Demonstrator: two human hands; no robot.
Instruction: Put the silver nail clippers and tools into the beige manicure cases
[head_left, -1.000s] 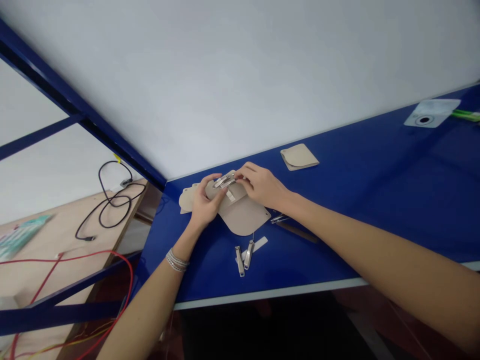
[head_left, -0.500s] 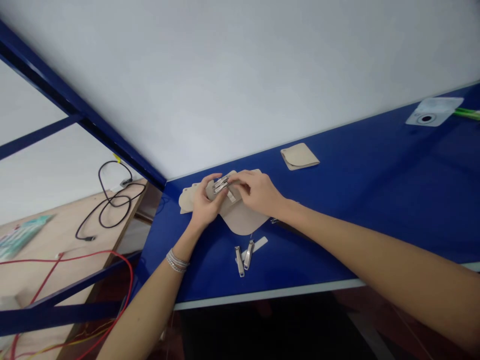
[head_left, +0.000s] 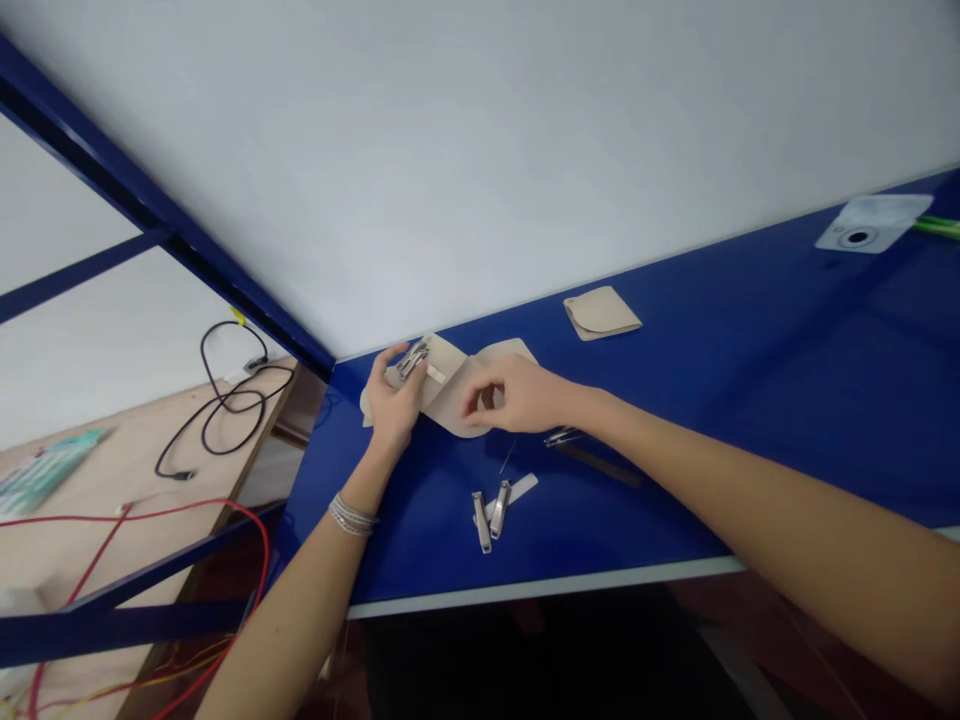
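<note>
My left hand (head_left: 394, 410) is closed round one side of an opened beige case (head_left: 447, 357) and the metal nail clippers (head_left: 412, 360) lying against it. Over the case's right flap hovers my right hand (head_left: 529, 393), thumb and fingers curled into a pinch; whether anything is between the fingertips cannot be made out. Nearer the front edge, two loose nail clippers (head_left: 481, 522) lie by a pale flat strip (head_left: 525, 487). A thin needle-like piece (head_left: 508, 456) rests above them. Under my right wrist are a small metal tool (head_left: 562, 436) and a dark flat strip (head_left: 600, 466).
A folded beige case (head_left: 604, 312) lies on the blue table (head_left: 697, 400) near the wall. A clear pouch with a dark round mark (head_left: 874, 225) is at far right. On the left, a wooden table (head_left: 142, 440) holds a black cable (head_left: 244, 400), beyond a blue metal frame (head_left: 202, 280).
My right hand has drawn away from the clippers, toward the right and slightly down. My left hand has shifted left with the case and clippers, uncovering more of the case.
</note>
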